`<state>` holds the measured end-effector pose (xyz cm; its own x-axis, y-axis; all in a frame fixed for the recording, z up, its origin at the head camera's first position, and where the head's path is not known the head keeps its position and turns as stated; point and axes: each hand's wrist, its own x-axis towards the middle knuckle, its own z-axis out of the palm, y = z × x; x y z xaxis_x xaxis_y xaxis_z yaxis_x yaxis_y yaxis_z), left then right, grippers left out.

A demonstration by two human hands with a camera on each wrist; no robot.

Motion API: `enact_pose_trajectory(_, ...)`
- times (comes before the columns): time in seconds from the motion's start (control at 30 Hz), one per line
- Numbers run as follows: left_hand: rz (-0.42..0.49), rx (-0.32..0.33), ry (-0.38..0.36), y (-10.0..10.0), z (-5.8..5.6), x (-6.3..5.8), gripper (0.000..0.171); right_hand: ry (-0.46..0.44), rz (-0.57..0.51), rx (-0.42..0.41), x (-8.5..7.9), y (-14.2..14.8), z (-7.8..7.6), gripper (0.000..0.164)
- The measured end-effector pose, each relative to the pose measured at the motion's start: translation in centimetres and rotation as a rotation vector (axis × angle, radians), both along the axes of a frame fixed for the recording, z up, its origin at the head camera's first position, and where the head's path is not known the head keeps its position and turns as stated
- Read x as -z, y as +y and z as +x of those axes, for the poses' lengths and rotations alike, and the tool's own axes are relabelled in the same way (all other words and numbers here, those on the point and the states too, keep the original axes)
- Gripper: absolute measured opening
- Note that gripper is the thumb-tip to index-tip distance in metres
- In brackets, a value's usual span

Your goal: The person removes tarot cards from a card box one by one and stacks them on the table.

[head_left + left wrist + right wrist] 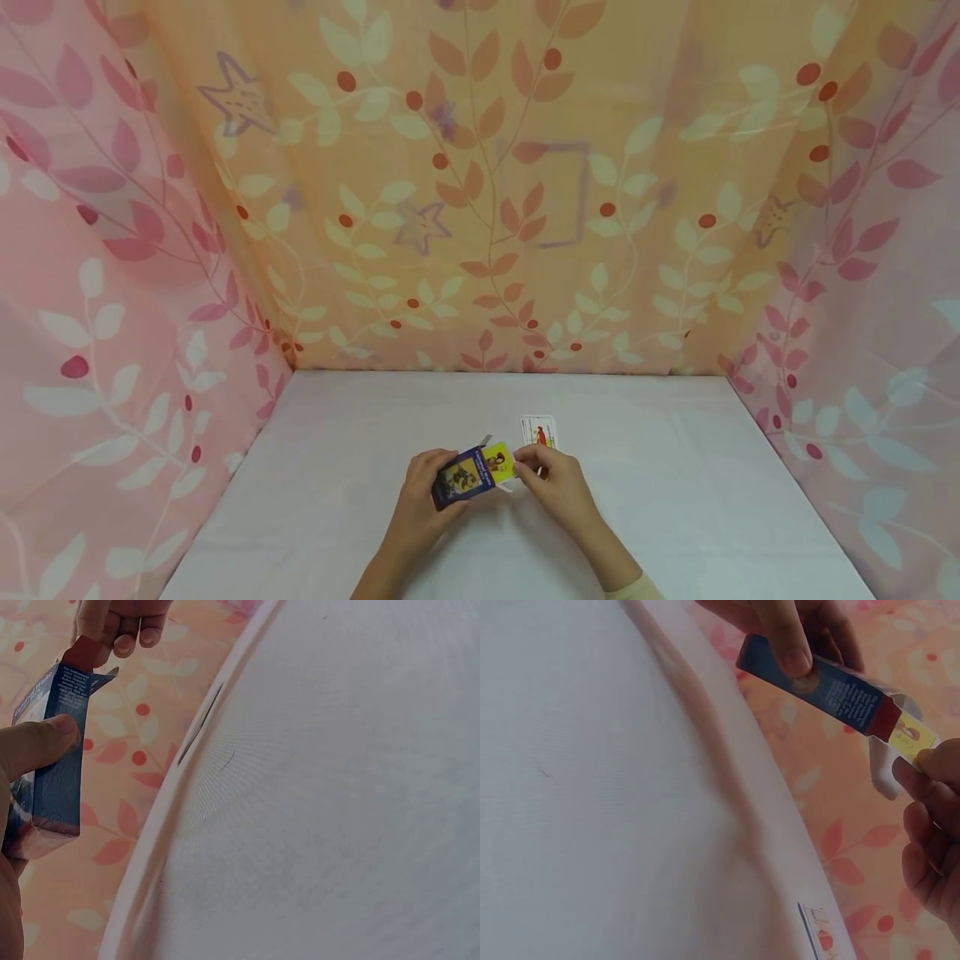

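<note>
My left hand (417, 503) grips a dark blue card box (462, 478) with a picture on its front, tilted above the table. In the left wrist view the thumb presses the narrow side of the box (64, 761). The flaps at its right end stand open, and a yellow card (498, 461) sticks partly out. My right hand (561, 493) pinches the outer edge of that card between thumb and index finger, as the right wrist view also shows. Whether more cards lie inside the box is hidden. Just beyond the right hand, a small pile of white-bordered cards (538, 428) lies face up.
The white-covered table (360, 433) extends around both hands. Orange patterned cloth (480, 250) hangs at its back edge, and pink leaf-patterned cloth (127, 333) lines the left and right sides.
</note>
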<state>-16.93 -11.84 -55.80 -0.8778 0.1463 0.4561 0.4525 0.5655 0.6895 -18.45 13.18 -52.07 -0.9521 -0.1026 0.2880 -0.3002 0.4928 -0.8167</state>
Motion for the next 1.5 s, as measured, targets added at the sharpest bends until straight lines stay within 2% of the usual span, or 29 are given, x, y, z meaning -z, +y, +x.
enact_pose_trajectory(0.2, -0.014, -0.002, 0.019, 0.0, -0.1, 0.2, 0.083, 0.031, -0.010, 0.012, -0.5, 0.4, 0.0, 0.009)
enact_pose_trajectory(0.57, 0.019, 0.004, -0.023, 0.0, 0.1, -0.2, 0.082, 0.022, -0.008, 0.032, -0.9, 0.9, 0.0, 0.012)
enact_pose_trajectory(0.9, 0.016, 0.003, -0.005, -0.1, 0.0, -0.1, 0.082, -0.017, 0.000, 0.037, -1.3, 1.6, -0.2, 0.012)
enact_pose_trajectory(1.17, 0.011, 0.000, -0.004, 0.0, 0.0, 0.1, 0.083, 0.022, 0.033, 0.045, -1.4, 2.4, -0.3, 0.013)
enact_pose_trajectory(1.5, -0.001, -0.001, 0.020, -0.1, -0.1, 0.3, 0.083, 0.015, 0.025, 0.058, -1.6, 3.3, -0.5, 0.013)
